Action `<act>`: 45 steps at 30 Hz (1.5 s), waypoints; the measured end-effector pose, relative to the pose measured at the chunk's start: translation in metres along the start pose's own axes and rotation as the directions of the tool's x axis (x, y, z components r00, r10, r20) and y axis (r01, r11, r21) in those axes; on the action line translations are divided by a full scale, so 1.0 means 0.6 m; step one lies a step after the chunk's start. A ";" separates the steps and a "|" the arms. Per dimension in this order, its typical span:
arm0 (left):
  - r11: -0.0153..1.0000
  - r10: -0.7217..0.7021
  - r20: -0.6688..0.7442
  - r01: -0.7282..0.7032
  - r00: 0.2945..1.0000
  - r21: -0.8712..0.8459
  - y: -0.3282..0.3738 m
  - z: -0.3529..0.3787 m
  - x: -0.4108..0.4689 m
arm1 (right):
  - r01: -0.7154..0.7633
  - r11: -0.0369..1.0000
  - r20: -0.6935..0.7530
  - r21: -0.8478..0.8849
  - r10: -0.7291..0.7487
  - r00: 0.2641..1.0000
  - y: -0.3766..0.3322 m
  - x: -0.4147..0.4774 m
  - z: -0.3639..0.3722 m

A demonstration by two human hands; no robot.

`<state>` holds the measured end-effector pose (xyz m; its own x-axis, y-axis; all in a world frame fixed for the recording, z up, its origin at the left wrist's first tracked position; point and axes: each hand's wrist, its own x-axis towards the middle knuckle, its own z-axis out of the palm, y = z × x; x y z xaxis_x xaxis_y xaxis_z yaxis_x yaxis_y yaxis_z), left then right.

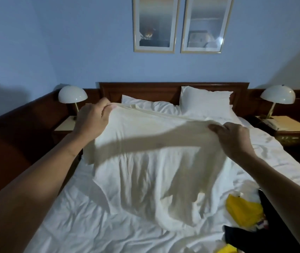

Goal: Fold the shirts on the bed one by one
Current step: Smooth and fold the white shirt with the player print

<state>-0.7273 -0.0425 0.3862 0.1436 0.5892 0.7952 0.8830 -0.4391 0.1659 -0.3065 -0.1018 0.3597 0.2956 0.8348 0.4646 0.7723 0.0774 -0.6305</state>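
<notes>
Head view: my left hand (92, 121) and right hand (235, 137) each pinch the top edge of a cream shirt (151, 152), held spread above the bed (90, 216). Looks light, limp and droopy, so I'd keep gripping at those outer edge points, well apart.

Blue wall (72, 42), two framed pictures (154, 24), wooden headboard (145, 90), two dome lamps (72, 94).

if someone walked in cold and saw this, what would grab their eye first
First, the cream shirt stretched in the air across the middle of the view, its top edge pinched by the left hand and the right hand above the white bed. Next, the bright yellow garment in the pile of clothes at the lower right of the bed. Behind, two framed pictures hang on the blue wall above the dark wooden headboard.
</notes>
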 end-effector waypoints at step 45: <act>0.936 -0.347 0.527 0.250 0.776 0.248 -0.203 0.086 -0.276 | -0.196 0.966 0.147 -0.171 0.221 0.964 0.026 -0.161 0.293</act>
<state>-0.8354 -0.0516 0.2041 0.0405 0.9669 0.2517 0.9731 -0.0954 0.2099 -0.4221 -0.0854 0.1956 0.3733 0.9020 0.2171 0.7839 -0.1816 -0.5937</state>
